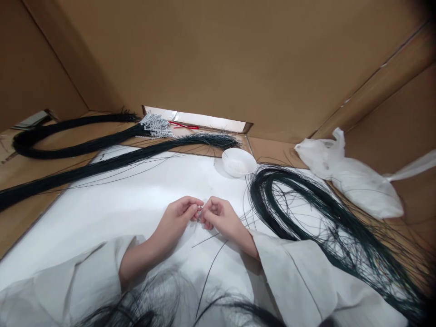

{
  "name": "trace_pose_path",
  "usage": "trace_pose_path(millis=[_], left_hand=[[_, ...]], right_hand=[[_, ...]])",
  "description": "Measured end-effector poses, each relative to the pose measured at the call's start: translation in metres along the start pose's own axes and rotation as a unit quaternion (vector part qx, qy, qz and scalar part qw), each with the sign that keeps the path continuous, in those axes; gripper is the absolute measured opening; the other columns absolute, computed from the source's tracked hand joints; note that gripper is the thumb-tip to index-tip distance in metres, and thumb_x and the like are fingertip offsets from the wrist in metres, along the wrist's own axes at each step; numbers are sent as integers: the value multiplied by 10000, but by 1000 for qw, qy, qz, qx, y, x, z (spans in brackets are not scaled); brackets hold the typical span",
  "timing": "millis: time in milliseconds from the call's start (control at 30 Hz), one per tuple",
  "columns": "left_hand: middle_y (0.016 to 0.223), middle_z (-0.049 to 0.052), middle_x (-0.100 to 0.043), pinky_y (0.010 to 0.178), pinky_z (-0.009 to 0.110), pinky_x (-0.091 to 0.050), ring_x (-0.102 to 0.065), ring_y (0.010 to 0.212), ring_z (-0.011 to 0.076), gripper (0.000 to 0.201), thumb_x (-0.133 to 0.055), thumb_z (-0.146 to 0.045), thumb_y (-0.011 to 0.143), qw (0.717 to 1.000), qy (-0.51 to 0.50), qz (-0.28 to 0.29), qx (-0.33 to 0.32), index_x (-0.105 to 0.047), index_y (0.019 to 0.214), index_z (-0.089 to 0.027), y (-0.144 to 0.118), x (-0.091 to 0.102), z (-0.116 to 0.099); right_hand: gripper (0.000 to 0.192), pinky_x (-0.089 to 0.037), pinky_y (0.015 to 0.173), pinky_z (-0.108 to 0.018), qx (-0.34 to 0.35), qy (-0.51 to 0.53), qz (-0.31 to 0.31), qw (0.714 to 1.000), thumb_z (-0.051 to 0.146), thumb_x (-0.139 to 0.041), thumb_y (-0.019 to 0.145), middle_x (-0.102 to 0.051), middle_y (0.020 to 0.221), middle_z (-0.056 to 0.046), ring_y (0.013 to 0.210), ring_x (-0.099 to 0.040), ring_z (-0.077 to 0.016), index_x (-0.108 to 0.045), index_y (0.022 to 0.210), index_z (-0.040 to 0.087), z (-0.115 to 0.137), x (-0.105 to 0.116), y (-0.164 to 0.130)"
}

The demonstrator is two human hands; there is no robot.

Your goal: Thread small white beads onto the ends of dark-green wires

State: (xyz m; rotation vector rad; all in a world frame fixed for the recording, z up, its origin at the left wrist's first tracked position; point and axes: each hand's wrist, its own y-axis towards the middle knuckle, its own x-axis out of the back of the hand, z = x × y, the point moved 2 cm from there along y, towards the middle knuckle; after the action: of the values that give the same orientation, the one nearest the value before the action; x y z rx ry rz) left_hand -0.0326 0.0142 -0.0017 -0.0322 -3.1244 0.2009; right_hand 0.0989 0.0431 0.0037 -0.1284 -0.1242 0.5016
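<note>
- At far left we see a thick hank of dark wire strands (68, 147), glossy and thin, curving in a long loop over the brown cardboard bench (20, 181).
- Its end carries a cluster of small white beads (157, 126), knobbly and pale against the dark strands.
- Below it a second straight bundle (112, 163) runs slantwise from the left edge onto the smooth white sheet (102, 204) that covers the middle of the bench.
- Our left hand (177, 218) rests on the white sheet, fingers curled in, thumb and forefinger pinched on something tiny at the point where both hands meet; we cannot tell just what it is.
- Our right hand (221, 218) touches the left at the fingertips, pinching likewise; a single thin dark wire (207, 268) trails from under it toward us.
- Both forearms wear loose white cloth sleeves (299, 277).
- Just behind the hands stands a shallow round white dish (239, 162), smooth-rimmed.
- To the right a big loose coil of dark wire (306, 213) sprawls in tangled loops.
- Farthest right lies a crumpled translucent white plastic bag (357, 181).
- Matte cardboard walls (238, 54) enclose the place.
</note>
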Motion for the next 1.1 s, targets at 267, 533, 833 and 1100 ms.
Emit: trace_pose_path(millis=[267,533,833,1100], left_hand=[[645,-3,-540,593,228,-373,-468,606,106,144,-499,-231,786,1000,-7,10,14,-598,832,-138,0,-2,-5],[608,-21,-532,578,215,-367,-466,586,94,120,-500,-204,787,1000,2,12,15,-604,804,-145,0,0,-3],[613,-22,-522,586,214,-363,-463,594,90,122,-499,-200,795,1000,3,14,13,-601,819,-138,0,-1,-4],[611,-19,-523,583,219,-363,-466,593,95,130,-494,-201,793,1000,19,14,9,-605,814,-135,-1,-1,-5]], right_hand=[[56,-389,427,-181,8,3,-1,1000,164,-503,687,-534,512,33,425,-493,-70,-471,642,161,2,1,0],[67,-382,416,-181,3,9,7,1000,179,-508,687,-536,509,31,423,-495,-75,-458,644,168,-1,0,1],[70,-384,416,-183,-4,13,3,1000,157,-499,676,-529,491,33,415,-488,-73,-459,619,166,2,0,0],[91,-387,420,-179,-2,15,9,1000,170,-511,696,-538,503,25,422,-492,-69,-468,617,157,4,1,0]])
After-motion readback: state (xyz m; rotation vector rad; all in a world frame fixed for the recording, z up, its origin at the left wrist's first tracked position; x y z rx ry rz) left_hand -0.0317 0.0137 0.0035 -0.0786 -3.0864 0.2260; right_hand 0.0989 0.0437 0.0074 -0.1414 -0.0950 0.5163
